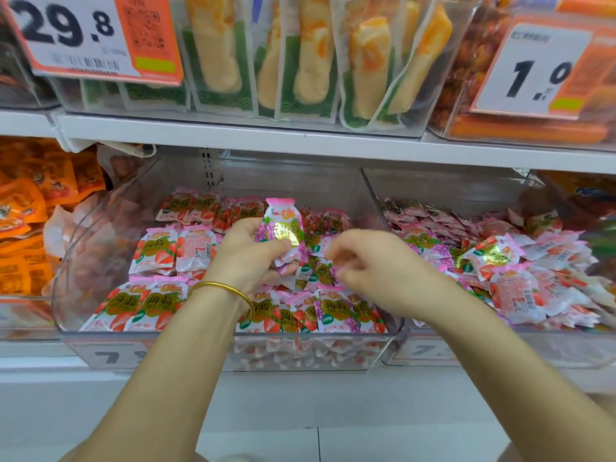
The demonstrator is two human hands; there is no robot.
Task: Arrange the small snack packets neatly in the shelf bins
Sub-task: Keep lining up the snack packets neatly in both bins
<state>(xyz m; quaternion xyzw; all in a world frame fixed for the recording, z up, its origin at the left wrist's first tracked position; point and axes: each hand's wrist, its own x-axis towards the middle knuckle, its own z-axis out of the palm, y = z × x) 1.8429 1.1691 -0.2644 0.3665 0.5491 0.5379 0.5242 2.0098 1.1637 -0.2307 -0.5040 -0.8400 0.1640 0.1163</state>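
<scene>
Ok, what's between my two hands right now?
Head view: loose purple packets in the clear bin lie between the left hand, gripping one packet, and the right hand.

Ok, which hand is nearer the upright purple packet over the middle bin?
Left. The left hand holds the purple packet by its lower part; the right hand is apart from it, lower and to its right, fingers curled.

Left price tag [83, 35] reads 29.8, right price tag [526, 71] 1.0, packets [336, 310] Oh.
</scene>
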